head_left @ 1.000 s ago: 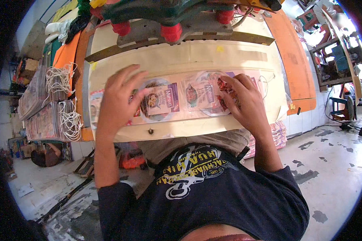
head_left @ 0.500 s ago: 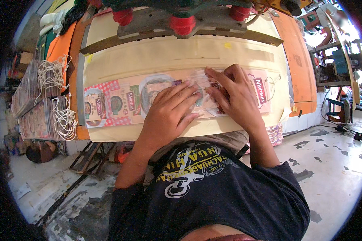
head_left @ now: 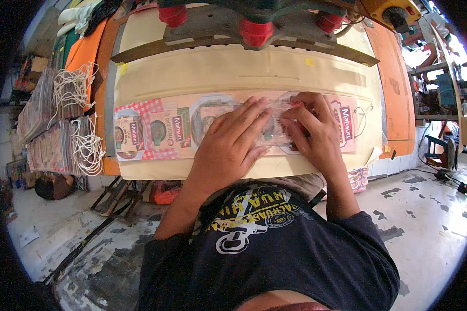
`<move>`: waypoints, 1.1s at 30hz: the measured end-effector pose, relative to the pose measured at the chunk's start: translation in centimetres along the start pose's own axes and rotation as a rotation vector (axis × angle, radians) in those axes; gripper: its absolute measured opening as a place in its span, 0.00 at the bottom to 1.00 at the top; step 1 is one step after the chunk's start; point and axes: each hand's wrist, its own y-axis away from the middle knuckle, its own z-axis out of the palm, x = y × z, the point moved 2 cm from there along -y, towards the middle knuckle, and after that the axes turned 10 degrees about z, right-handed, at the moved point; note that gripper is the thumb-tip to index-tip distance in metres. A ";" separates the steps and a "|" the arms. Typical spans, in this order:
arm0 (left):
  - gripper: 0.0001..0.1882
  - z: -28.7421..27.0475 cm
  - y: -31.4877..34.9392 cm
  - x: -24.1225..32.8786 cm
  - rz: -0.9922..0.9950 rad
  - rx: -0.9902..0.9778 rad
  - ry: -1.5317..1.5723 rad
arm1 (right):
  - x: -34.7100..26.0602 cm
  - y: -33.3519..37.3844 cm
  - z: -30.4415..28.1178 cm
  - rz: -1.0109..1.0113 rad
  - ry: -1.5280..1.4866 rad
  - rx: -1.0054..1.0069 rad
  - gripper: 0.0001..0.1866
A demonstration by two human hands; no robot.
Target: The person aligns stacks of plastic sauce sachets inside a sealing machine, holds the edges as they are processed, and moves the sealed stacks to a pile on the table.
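A long printed strip (head_left: 184,116), pink with a red checked end and pictures of food bowls and packets, lies lengthwise on the cream board. My left hand (head_left: 225,137) rests flat on its middle, fingers stretched and pointing up to the right. To the right, my right hand (head_left: 316,129) has its fingers curled and pinched on clear plastic (head_left: 272,136) that overlies the strip between both hands. The fingertips partly hide what they grip. A thin cord loop (head_left: 362,122) lies at the strip's right end.
Beyond the strip, a dark metal bar (head_left: 145,52) with red knobs (head_left: 256,32) spans the board (head_left: 192,78). Orange panels (head_left: 398,78) flank it. At left hang stacked plastic-covered prints (head_left: 46,150) with white cords (head_left: 88,150). A yellow control box (head_left: 389,13) stands at upper right.
The whole view has shifted a little to the right. My right hand's fingers are more curled and drawn together over the plastic; my left hand still lies flat.
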 end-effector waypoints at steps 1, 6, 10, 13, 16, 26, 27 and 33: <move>0.37 0.0 0.0 0.0 0.009 -0.022 -0.022 | -0.1 -0.1 -0.1 -0.045 0.003 0.001 0.07; 0.36 0.2 0.1 0.0 0.006 -0.029 -0.025 | -0.1 -0.2 -0.1 -0.193 -0.012 -0.015 0.08; 0.34 0.4 0.2 -0.2 0.025 -0.013 -0.043 | -0.3 -0.1 -0.1 -0.185 -0.059 0.010 0.11; 0.31 0.5 0.2 -0.2 0.041 0.000 -0.064 | -0.5 -0.1 -0.2 -0.182 -0.057 0.012 0.12; 0.28 0.5 0.1 -0.2 0.048 0.008 -0.080 | -0.1 0.1 -0.1 -0.223 -0.049 -0.002 0.11; 0.30 0.7 0.2 -0.4 0.043 0.012 -0.084 | 0.0 0.0 -0.1 -0.255 -0.033 -0.012 0.10; 0.29 0.8 0.2 -0.4 0.053 0.026 -0.076 | 0.0 0.0 -0.1 -0.257 -0.032 -0.016 0.09; 0.26 -0.2 1.1 -0.6 0.052 0.140 -0.061 | -0.2 0.0 0.1 -0.239 -0.055 0.016 0.09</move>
